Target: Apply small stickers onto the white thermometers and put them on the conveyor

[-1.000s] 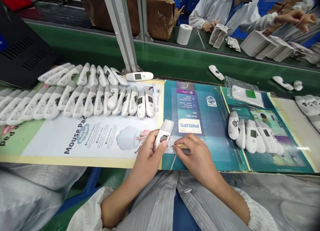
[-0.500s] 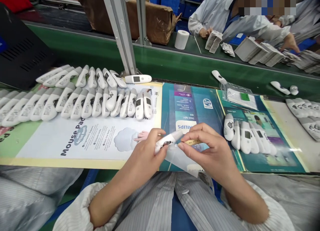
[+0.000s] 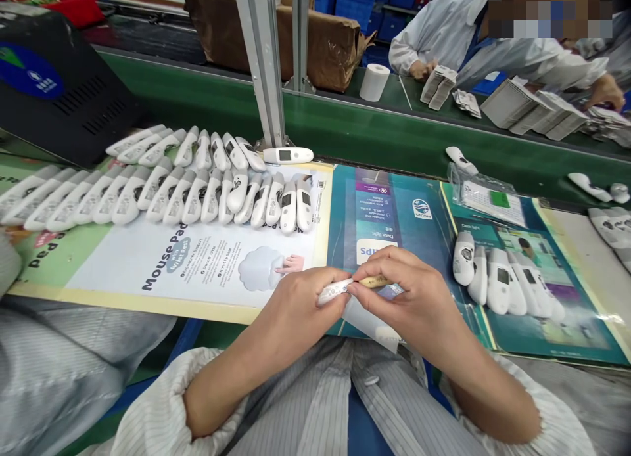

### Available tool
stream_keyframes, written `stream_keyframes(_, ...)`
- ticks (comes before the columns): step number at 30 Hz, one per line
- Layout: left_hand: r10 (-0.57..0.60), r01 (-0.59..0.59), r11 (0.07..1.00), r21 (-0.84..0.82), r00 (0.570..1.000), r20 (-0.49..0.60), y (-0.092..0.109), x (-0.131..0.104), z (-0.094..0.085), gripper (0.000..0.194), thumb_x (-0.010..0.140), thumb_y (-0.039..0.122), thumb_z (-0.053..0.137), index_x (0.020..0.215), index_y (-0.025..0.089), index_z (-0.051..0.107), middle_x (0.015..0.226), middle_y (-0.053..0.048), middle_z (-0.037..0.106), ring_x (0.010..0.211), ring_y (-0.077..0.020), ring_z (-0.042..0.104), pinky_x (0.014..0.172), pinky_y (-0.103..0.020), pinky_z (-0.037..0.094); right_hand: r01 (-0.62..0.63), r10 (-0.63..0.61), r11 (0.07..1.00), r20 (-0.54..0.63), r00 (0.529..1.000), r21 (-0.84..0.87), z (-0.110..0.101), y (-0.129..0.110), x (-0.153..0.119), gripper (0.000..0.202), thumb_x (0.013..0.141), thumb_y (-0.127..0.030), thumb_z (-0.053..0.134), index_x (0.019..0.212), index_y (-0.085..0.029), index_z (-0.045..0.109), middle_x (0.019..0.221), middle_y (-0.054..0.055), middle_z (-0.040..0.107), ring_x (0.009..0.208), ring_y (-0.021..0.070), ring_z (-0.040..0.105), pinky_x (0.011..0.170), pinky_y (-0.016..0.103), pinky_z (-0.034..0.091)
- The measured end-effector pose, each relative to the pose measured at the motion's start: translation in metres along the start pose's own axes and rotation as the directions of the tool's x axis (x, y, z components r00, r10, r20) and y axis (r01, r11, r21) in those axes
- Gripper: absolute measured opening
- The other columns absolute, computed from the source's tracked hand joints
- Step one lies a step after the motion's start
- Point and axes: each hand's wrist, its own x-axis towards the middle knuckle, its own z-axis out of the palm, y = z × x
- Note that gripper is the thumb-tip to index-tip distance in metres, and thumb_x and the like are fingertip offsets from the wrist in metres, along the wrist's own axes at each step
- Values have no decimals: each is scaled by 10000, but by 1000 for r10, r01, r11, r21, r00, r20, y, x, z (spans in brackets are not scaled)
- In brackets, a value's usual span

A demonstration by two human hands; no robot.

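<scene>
Between the fingers and thumb of my left hand (image 3: 305,301) is a white handheld thermometer (image 3: 333,290), lying nearly level; the hand hides much of its body. My right hand (image 3: 397,282) pinches near the thermometer's right end, fingertips meeting it. A yellowish, stick-like piece with dark marks (image 3: 374,281) shows within the right hand's grip; its exact kind is unclear. Below my hands hangs a translucent sheet (image 3: 374,324). To the left, thermometers (image 3: 170,196) stand in two rows, and one thermometer (image 3: 288,155) lies crosswise by the metal post. More thermometers (image 3: 500,282) lie to my right.
Printed boards (image 3: 276,239) cover the bench. A metal post (image 3: 266,81) rises from its back edge, with a black machine (image 3: 64,88) at left. A clear bag (image 3: 488,190) lies at right. Beyond the green conveyor (image 3: 345,124), a person (image 3: 458,35) handles paper stacks.
My view has shifted left. The thermometer has turned in my left hand, so its dark round part no longer shows. Both hands have come closer together around it.
</scene>
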Motion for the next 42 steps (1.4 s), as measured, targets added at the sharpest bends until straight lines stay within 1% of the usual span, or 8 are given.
stream_keyframes(8, 3, -3, 999, 33, 1000, -4, 0, -1, 3, 207, 899, 195, 556, 1015, 238, 722, 931, 52, 756, 814, -132, 663, 678, -230, 426, -23, 23, 999, 13, 1000, 25, 1, 1, 0, 82, 853, -151, 716, 832, -230, 716, 804, -20, 680, 774, 133, 636, 681, 265, 477)
stream_keyframes(10, -13, 13, 1000, 24, 1000, -3, 1, -1, 3, 202, 899, 206, 554, 1014, 234, 718, 940, 43, 753, 826, -138, 665, 665, -233, 426, -28, 28, 999, 7, 1000, 25, 1, 1, -1, 77, 852, -156, 716, 836, -232, 717, 808, -18, 681, 770, 136, 638, 675, 266, 477)
stream_keyframes(15, -61, 61, 998, 2, 998, -9, 4, -1, 3, 213, 902, 239, 552, 1037, 237, 717, 918, 38, 745, 751, -137, 635, 596, -232, 415, -40, 40, 999, -25, 999, 7, 3, -2, -3, 64, 856, -171, 709, 846, -234, 719, 826, -11, 675, 788, 144, 647, 679, 273, 480)
stream_keyframes(21, -61, 60, 998, -27, 998, -23, 5, -2, 5, 227, 905, 251, 543, 1066, 234, 702, 940, 18, 737, 800, -157, 640, 580, -229, 422, -35, 31, 998, -71, 997, -50, 5, -2, -4, 59, 872, -183, 683, 849, -230, 711, 819, -6, 669, 802, 158, 642, 687, 295, 470)
stream_keyframes(26, -74, 73, 997, -41, 997, -30, 4, -1, 7, 220, 911, 272, 546, 1077, 244, 688, 951, 19, 729, 804, -158, 628, 573, -228, 412, -37, 33, 998, -80, 996, -57, 7, -2, -6, 46, 878, -189, 688, 865, -231, 704, 853, 6, 669, 840, 174, 638, 725, 315, 475)
stream_keyframes(31, -94, 92, 995, -48, 995, -35, 5, -2, 7, 223, 919, 285, 538, 1081, 224, 680, 951, 1, 716, 805, -169, 612, 552, -237, 385, -25, 20, 998, -94, 995, -52, 7, -2, -7, 41, 887, -197, 687, 864, -230, 694, 874, 20, 668, 872, 189, 641, 762, 338, 489)
stream_keyframes(37, -96, 94, 994, -61, 995, -29, 6, -3, 8, 242, 924, 294, 533, 1102, 223, 680, 955, -5, 715, 812, -176, 613, 548, -241, 390, -37, 30, 997, -101, 994, -73, 7, -3, -6, 51, 896, -222, 677, 850, -238, 693, 868, 30, 677, 880, 205, 647, 769, 357, 502)
stream_keyframes(42, -116, 114, 991, -71, 993, -32, 7, -3, 8, 268, 931, 309, 526, 1140, 226, 672, 1013, -13, 714, 821, -178, 615, 526, -246, 380, -34, 25, 996, -107, 994, -84, 7, -2, -6, 42, 893, -216, 682, 859, -235, 698, 886, 30, 683, 885, 202, 645, 780, 364, 503)
